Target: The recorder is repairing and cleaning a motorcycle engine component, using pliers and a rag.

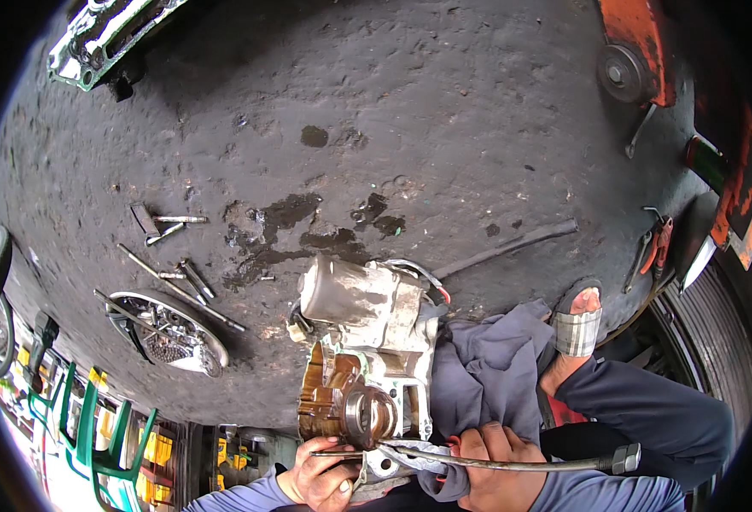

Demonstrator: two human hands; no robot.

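Note:
A greasy metal engine casing stands in front of me, with a rounded cylindrical housing on its far end and a brown, oil-stained cavity with a ring-shaped bore. My left hand is closed on the casing's near edge, fingers and thumb bent around it. My right hand is closed on a light grey rag beside the casing; a bit of red shows at its fingers. Across this hand runs a long metal rod with a hex end; its other end reaches the bore. Whether the hand grips the rod is unclear.
Dark grey cloth lies right of the casing, near my sandalled foot. A parts dish and loose tools lie left. Behind the casing is a dark bar. Red-handled pliers and an orange wheeled jack are right.

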